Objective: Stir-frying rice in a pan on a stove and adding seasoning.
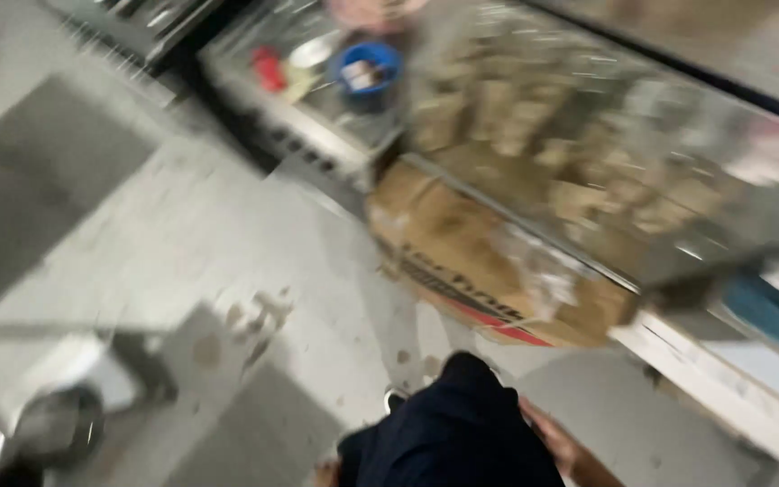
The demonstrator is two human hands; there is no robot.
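One long steel counter fills the upper right, blurred tan lumps on it; a flattened cardboard box lies on the floor under its near edge, perhaps as a mat. A blue bowl sits at its far end. The right hand hangs loosely open and empty beside the dark trouser leg, near the box; the left hand barely shows, so I cannot tell its state.

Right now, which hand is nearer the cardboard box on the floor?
Right. The right hand hangs beside the dark trouser leg, just below the cardboard box. The left hand barely shows at the bottom edge, farther away.
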